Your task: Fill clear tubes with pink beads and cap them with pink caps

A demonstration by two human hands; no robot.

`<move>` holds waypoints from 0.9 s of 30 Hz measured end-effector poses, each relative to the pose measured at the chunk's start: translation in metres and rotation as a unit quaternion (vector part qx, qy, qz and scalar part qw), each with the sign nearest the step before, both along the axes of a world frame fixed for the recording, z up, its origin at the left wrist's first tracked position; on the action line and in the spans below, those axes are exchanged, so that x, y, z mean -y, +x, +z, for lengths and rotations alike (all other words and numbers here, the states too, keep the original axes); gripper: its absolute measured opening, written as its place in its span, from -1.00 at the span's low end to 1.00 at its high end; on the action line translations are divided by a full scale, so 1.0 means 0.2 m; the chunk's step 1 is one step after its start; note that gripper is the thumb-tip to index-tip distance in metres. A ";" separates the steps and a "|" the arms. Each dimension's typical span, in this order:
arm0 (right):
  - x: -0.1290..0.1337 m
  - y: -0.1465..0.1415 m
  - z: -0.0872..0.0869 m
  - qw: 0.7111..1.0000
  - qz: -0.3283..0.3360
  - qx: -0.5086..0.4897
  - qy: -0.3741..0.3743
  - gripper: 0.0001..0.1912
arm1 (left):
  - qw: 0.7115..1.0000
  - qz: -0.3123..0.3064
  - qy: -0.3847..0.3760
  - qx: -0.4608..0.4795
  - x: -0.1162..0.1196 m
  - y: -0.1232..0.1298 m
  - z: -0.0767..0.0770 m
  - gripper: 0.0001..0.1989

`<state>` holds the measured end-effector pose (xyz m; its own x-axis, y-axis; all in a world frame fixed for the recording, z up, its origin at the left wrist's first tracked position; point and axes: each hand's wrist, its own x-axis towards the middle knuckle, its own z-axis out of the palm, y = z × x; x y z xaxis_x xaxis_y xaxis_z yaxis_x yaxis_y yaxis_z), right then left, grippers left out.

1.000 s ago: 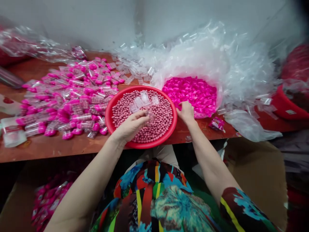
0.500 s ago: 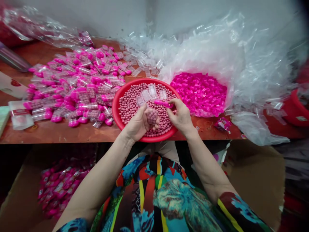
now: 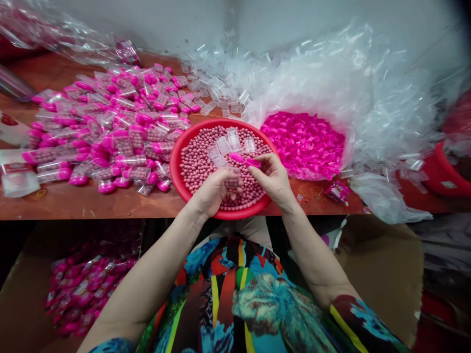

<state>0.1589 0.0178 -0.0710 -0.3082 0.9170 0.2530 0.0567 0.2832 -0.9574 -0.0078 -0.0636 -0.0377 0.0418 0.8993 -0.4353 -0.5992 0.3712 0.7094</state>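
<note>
My left hand (image 3: pixel 218 190) is closed around a small clear container (image 3: pixel 232 181) with pink beads in it, over the front part of a red basin (image 3: pixel 175 164). My right hand (image 3: pixel 273 179) pinches a bright pink plastic cap (image 3: pixel 252 162) between thumb and fingers. A second pink piece (image 3: pixel 236 157) lies against its left end; whether the two are joined I cannot tell. Pink beads (image 3: pixel 195 162) fill the basin, and several empty clear containers (image 3: pixel 222 145) lie on top of them, just beyond my hands.
Left of the basin spreads a heap of bead-filled, pink-capped containers (image 3: pixel 117 122). To the right, a plastic bag (image 3: pixel 309 88) holds loose pink caps (image 3: pixel 305 144). Clear containers (image 3: pixel 397 113) pile up behind it. Below the table edge (image 3: pixel 91 210) stand cardboard boxes (image 3: pixel 382 279).
My left hand has turned so its back faces up more, and the container in it shows less. My right hand, with the pink cap, has shifted slightly left and down.
</note>
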 end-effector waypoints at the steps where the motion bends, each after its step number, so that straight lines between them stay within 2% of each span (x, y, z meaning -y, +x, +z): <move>1: 0.01 -0.02 0.01 1.000 0.002 -0.020 -0.020 -0.71 | 1.000 0.006 0.010 -0.011 0.01 0.01 0.00 -0.85; 4: 0.05 -0.06 0.02 0.999 0.013 -0.041 -0.027 -0.74 | 0.999 0.020 0.046 -0.019 0.02 0.03 -0.02 -0.80; 7: 0.08 -0.08 0.03 0.999 0.023 -0.023 0.015 -0.77 | 0.997 0.022 0.080 0.003 0.03 0.03 -0.04 -0.77; 10: 0.08 -0.07 0.03 0.998 0.023 -0.003 0.061 -0.78 | 0.997 0.015 0.080 0.002 0.03 0.02 -0.05 -0.80; 13: 0.07 -0.04 0.04 0.992 0.027 0.027 0.123 -0.77 | 0.997 0.007 0.079 -0.001 0.04 0.01 -0.05 -0.83; 16: 0.06 -0.03 0.07 0.973 0.050 0.069 0.214 -0.76 | 0.998 0.016 0.063 0.012 0.04 0.01 -0.03 -0.88; 18: 0.07 -0.03 0.09 0.964 0.058 0.083 0.245 -0.78 | 0.999 0.018 0.049 0.012 0.04 0.02 -0.02 -0.93; 22: 0.08 -0.05 0.11 0.972 0.050 0.087 0.214 -0.86 | 0.999 0.003 0.046 -0.008 0.04 0.01 -0.01 -0.93; 27: 0.08 -0.05 0.13 0.976 0.042 0.106 0.184 -0.83 | 0.998 0.008 0.068 0.000 0.04 0.01 -0.03 -0.93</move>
